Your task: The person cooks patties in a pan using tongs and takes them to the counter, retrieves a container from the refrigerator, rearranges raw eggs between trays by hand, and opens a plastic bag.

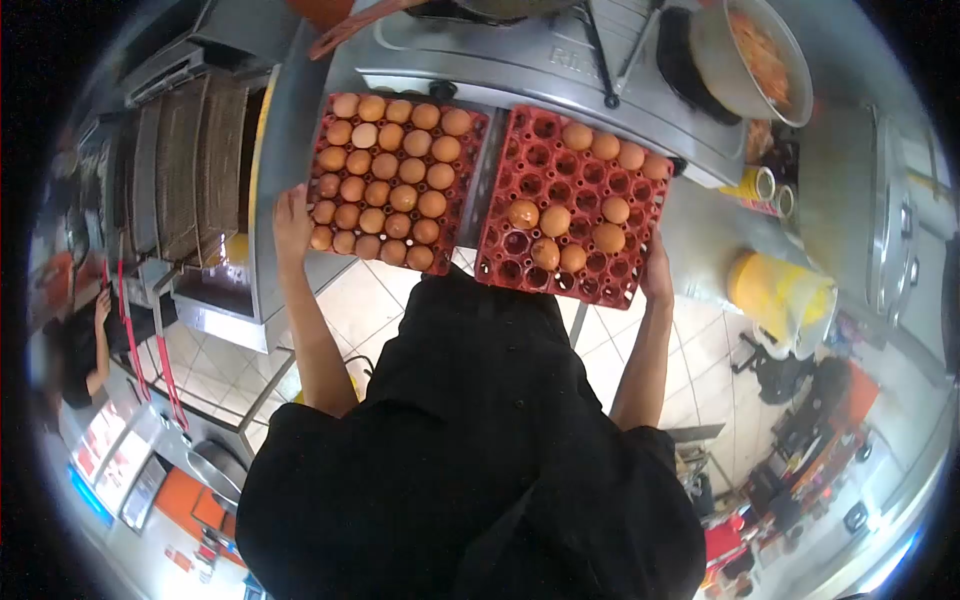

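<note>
Two red plastic egg trays lie side by side in front of my body. The left egg tray (470, 130) is filled with brown eggs (385, 165). My left hand (291, 222) grips its left edge, fingers against the side. In the right egg tray (530, 185), many cups are bare. A row of eggs (604, 145) runs along its far side, and several more eggs (555, 221) sit nearer to me; some look wet or cracked. My right hand (656, 270) holds this tray's right edge, with its fingers partly hidden by the rim.
Beyond the trays stands a metal stove (500, 55) with a pot of food (735, 60) on its right. A yellow bucket (775, 295) is at the right. Wire fryer baskets (195, 160) stand at the left, and another person's arm (100, 340) shows at far left.
</note>
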Tool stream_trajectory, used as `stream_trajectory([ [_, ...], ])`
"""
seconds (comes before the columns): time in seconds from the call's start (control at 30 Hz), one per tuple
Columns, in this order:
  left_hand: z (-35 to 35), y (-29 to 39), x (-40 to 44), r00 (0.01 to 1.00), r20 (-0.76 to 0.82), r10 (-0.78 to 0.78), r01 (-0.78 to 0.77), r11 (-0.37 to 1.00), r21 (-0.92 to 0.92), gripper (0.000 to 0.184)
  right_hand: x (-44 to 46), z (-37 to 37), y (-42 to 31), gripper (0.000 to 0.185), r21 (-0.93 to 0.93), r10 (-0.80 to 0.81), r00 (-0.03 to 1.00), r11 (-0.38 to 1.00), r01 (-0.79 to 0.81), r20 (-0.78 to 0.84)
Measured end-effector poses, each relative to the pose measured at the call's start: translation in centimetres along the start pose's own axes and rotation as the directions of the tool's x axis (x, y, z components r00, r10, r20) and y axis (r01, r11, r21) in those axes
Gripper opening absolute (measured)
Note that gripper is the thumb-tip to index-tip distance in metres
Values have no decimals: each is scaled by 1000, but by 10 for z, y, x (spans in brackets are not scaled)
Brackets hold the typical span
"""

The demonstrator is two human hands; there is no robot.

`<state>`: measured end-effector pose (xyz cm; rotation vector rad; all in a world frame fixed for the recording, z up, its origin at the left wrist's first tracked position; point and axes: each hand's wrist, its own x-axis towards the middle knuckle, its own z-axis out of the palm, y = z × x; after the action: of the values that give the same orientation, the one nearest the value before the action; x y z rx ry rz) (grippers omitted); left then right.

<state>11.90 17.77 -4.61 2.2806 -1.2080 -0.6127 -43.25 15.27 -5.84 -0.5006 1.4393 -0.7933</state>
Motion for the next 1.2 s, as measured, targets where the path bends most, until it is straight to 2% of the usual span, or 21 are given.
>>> stream_trajectory([
  [0.03,4,-8,-1,993,54,-101,97,992,78,49,3,0,3,55,3,2,1000,1000,-2,-23],
  [0.07,8,-13,1,975,95,-202,186,970,159,57,9,-1,6,55,49,0,1000,999,-2,27],
  [0.1,10,-18,7,976,109,-189,171,974,152,57,14,1,5,55,96,-11,997,995,3,78],
  [0.13,13,-24,11,962,173,-210,200,977,74,61,14,0,5,54,109,-65,991,993,53,116],
  [0.2,16,-26,15,942,257,-215,223,975,0,66,15,-1,9,53,85,-56,997,995,51,54],
  [0.27,14,-22,13,925,321,-201,270,945,-186,62,21,-8,14,51,73,-10,1000,997,9,11],
  [0.37,7,-14,14,896,411,-167,356,824,-440,56,17,-2,13,50,95,-35,999,995,36,-10],
  [0.4,4,-16,16,927,365,-85,217,915,-340,51,11,6,11,51,191,-43,999,981,41,9],
  [0.5,6,-18,22,935,350,-50,172,930,-326,52,10,6,14,50,148,-46,998,988,50,-31],
  [0.53,10,-23,25,925,376,-50,209,894,-395,54,4,4,12,51,104,-19,999,994,23,-45],
  [0.63,0,7,17,905,414,-101,241,922,-302,57,0,5,13,56,22,-61,994,998,63,-88],
  [0.7,9,-11,27,904,422,-72,236,907,-350,59,-16,24,-4,57,-16,4,989,1000,-7,-145],
  [0.8,6,2,21,897,438,-54,212,924,-319,65,-14,25,3,57,90,-166,980,980,175,-106],
  [0.87,10,6,17,909,375,-182,311,894,-321,53,-15,24,7,56,59,-177,976,981,186,-127],
  [0.9,11,10,16,912,367,-181,308,894,-326,53,-14,24,8,56,30,-183,972,981,189,-145],
  [0.97,12,12,14,880,398,-258,414,828,-378,52,-13,17,13,51,78,-173,983,981,178,-64],
  [1.0,13,8,14,869,405,-283,446,803,-396,52,-17,18,12,52,76,-133,986,987,141,-99],
  [1.07,25,-27,19,929,344,-138,274,881,-386,47,-14,16,16,54,15,-59,972,998,64,-227],
  [1.1,26,-36,19,931,331,-155,281,882,-379,47,-5,9,24,54,14,-50,977,998,54,-208],
  [1.17,30,-49,20,935,300,-191,296,886,-358,46,16,-11,44,53,-32,-143,980,990,140,-137],
  [1.2,32,-52,18,935,286,-210,305,887,-345,45,18,-12,42,52,-6,-114,984,993,114,-136],
])
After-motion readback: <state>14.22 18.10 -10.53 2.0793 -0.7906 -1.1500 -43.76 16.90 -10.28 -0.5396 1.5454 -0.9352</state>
